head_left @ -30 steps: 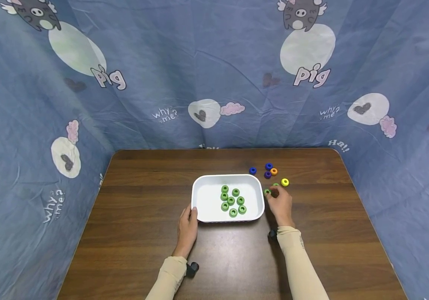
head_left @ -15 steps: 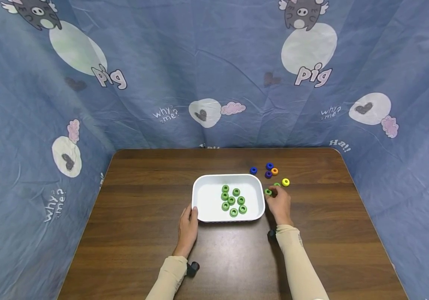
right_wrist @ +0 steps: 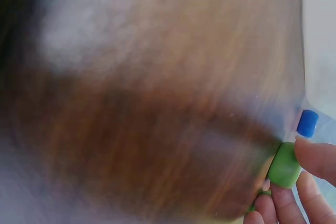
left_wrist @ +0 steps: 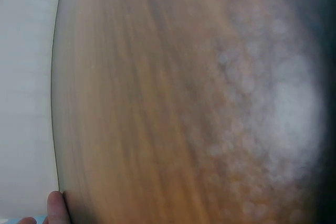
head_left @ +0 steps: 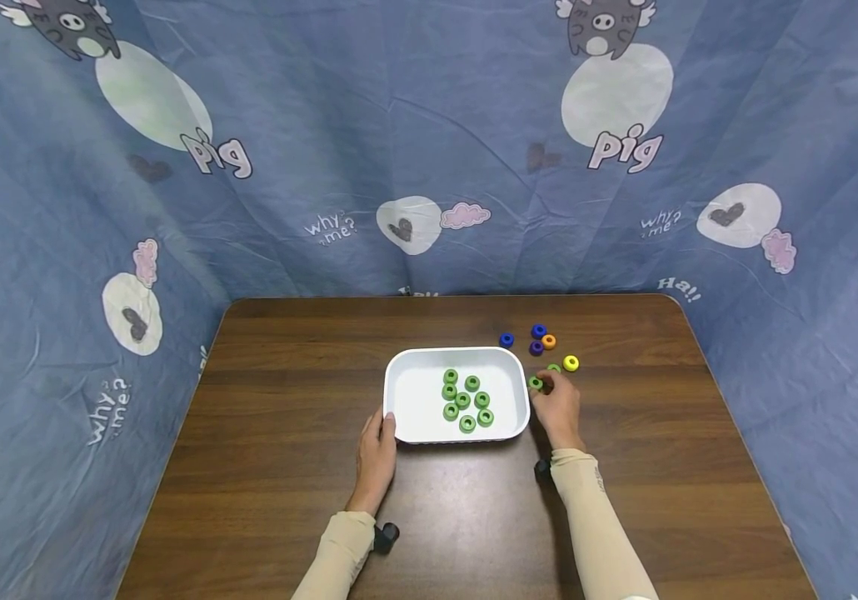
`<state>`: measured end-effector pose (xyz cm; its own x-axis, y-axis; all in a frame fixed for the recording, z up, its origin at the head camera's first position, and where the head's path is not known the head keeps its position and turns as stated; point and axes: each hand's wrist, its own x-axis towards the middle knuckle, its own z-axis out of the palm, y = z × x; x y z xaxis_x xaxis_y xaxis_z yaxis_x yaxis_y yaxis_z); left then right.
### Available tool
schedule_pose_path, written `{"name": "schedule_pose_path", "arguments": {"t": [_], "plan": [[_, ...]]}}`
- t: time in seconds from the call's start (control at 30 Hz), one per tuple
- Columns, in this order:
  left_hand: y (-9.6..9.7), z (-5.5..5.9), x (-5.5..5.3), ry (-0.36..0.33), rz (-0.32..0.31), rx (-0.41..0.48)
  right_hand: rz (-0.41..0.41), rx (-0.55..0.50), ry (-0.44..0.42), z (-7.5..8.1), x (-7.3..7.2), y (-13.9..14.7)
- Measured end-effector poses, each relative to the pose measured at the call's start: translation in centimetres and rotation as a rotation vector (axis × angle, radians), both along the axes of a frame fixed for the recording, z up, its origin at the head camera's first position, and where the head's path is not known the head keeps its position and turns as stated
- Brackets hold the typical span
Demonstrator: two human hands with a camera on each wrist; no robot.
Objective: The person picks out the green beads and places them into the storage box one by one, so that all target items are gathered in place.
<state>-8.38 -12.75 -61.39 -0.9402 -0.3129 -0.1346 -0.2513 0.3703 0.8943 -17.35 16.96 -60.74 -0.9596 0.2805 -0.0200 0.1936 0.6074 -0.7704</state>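
In the head view, a white rectangular tray holds several green ring-shaped beads. My left hand grips its near left corner, thumb against the outer wall in the left wrist view. Just off the tray's right side, my right hand pinches a green ring bead between thumb and fingers. A second loose green bead lies right behind those fingertips, partly covered by the hand.
Behind the right hand lie a yellow bead, an orange bead, a purple bead and two blue beads. All rest on a brown wooden table. A blue printed curtain hangs around its back and sides.
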Motion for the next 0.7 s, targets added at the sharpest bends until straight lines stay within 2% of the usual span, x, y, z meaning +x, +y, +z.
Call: {"name": "schedule_pose_path", "arguments": {"t": [0.2,0.7], "plan": [[0.02,-0.22,-0.08,0.022,0.009,0.01,0.008,0.009,0.004,0.01,0.08,-0.05],[-0.07,-0.34,-0.1,0.018,0.006,0.013,0.018,0.023,-0.012,0.22,0.24,-0.1]]}}
